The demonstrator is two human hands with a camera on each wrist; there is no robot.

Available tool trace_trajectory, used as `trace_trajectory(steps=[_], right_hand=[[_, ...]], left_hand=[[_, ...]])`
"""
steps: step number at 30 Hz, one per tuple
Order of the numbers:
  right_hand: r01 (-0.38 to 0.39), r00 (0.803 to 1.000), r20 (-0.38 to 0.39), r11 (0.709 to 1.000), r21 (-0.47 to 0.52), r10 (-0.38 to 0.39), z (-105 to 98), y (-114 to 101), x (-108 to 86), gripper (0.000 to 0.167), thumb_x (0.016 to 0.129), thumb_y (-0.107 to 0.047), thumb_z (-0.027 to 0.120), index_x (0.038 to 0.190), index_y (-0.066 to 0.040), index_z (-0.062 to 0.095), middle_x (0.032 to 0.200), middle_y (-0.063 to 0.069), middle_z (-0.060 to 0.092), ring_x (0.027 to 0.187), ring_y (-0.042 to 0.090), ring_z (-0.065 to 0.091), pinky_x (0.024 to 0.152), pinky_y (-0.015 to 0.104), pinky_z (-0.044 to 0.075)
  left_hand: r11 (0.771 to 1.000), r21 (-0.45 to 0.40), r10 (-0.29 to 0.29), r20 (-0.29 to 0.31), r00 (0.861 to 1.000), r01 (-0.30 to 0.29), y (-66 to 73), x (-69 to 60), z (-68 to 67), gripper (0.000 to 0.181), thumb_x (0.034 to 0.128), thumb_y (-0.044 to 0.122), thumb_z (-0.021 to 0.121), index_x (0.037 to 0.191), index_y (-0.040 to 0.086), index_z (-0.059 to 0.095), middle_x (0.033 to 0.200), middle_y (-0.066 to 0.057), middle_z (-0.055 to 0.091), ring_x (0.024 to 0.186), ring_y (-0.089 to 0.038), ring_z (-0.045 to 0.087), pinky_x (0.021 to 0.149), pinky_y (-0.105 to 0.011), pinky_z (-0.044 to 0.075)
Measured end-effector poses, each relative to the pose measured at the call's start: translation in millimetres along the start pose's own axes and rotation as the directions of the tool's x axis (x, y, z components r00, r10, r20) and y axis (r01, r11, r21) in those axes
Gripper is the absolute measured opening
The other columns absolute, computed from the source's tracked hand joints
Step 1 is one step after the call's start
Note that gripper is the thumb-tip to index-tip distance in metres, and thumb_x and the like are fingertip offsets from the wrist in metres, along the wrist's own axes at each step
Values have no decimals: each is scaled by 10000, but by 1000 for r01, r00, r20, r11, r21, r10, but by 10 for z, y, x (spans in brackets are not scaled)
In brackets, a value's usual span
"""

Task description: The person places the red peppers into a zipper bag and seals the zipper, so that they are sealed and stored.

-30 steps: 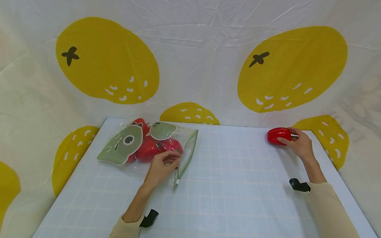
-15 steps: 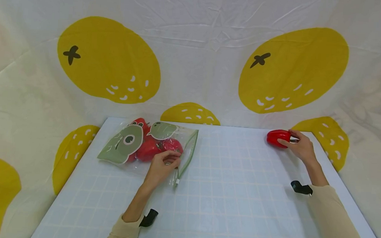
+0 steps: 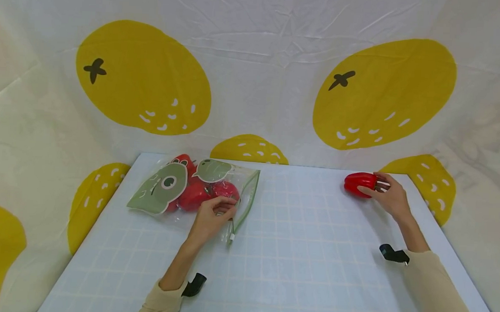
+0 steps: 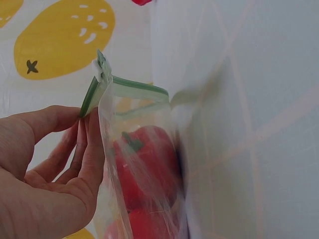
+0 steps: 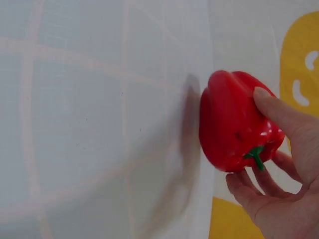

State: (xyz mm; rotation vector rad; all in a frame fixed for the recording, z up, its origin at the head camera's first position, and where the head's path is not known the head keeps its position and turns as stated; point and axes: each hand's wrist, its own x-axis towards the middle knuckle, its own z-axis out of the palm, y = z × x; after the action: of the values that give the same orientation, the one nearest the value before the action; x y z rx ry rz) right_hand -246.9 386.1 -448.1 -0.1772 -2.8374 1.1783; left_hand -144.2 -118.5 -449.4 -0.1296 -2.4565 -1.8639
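My left hand [image 3: 214,217] pinches the green-edged opening of a clear zip bag [image 4: 142,87] between thumb and fingers. Inside the bag, which lies at the back left with a green animal print, are several red bell peppers [image 3: 194,196], green stems showing through the plastic. Over at the back right, my right hand [image 3: 392,197] holds another red bell pepper [image 5: 234,119] by its stem end. Its thumb presses one side and fingertips touch the other. The pepper is on its side at or just above the table; exact contact is hard to tell.
A pale blue checked cloth covers the table [image 3: 295,269]. Behind it hangs a white curtain [image 3: 261,82] printed with large yellow fruit, which also runs down both sides. A white zip slider [image 3: 231,237] sits at the bag's near corner.
My right hand has shifted the bell pepper slightly left and nearer the front of the table. The left hand and the bag have stayed almost still.
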Motion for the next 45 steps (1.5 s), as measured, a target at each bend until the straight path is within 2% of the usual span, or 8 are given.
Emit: trace_trajectory(steps=[7,11,14,16,23,29,38,45], right_hand=[[47,999,14,999,20,-47,73,-90,-96,857,956,-450,710,1590,-37,309,1536,312,376,1342,517,407,1005,593,494],[66,998,6,997,49,-67,109,-172,-158,857,936,-443,738,1583,-61,326,1528,270,407,1350,469,424,971,364,549],[93,996,2,992,89,-93,136,-244,-211,847,930,-415,757,1575,-65,334,1527,252,416,1352,453,427,900,181,533],[116,993,-4,987,116,-116,162,-289,-240,841,927,-388,768,1572,-64,337,1531,245,414,1356,452,423,870,119,509],[210,978,-49,967,144,-205,275,-432,-346,811,904,-285,811,1551,-71,373,1524,197,432,1349,420,437,954,167,492],[296,955,-81,942,155,-287,410,-536,-411,802,875,-180,838,1540,-78,401,1509,165,455,1334,383,461,942,95,454],[362,932,-98,912,192,-349,493,-1035,-726,718,858,-33,821,1463,42,442,1432,221,488,1281,399,479,935,82,451],[388,922,-113,893,228,-371,638,-1192,-819,721,834,-3,834,1450,38,462,1431,191,500,1293,346,488,965,122,462]], left_hand=[[1000,1,1,0,1000,-1,10,-3,-10,211,925,35,753,1136,22,753,1042,-95,752,923,-239,704,773,-205,591],[1000,1,-12,2,1000,12,16,-7,-14,214,925,44,758,1139,40,756,1049,-83,753,940,-237,705,788,-212,592],[1000,-2,-24,1,1000,24,15,-7,-14,214,924,54,762,1137,53,759,1050,-71,753,946,-232,704,796,-214,591],[1000,-4,-29,0,1000,29,17,-10,-15,211,924,60,764,1135,58,761,1047,-66,753,945,-229,704,797,-216,592],[1000,-6,-22,-2,1000,22,20,-20,-14,211,922,46,760,1133,51,760,1050,-84,750,944,-242,703,799,-209,589],[1000,1,-29,-10,1000,29,21,-15,-6,216,920,52,765,1136,61,762,1045,-66,751,944,-229,701,800,-210,589],[1000,13,-19,-4,1000,19,19,-9,0,230,925,48,759,1153,19,748,1043,-93,751,947,-247,702,804,-207,587],[1000,7,-13,-3,1000,13,-2,-7,3,218,925,49,760,1142,36,755,1045,-91,752,948,-245,703,813,-206,584]])
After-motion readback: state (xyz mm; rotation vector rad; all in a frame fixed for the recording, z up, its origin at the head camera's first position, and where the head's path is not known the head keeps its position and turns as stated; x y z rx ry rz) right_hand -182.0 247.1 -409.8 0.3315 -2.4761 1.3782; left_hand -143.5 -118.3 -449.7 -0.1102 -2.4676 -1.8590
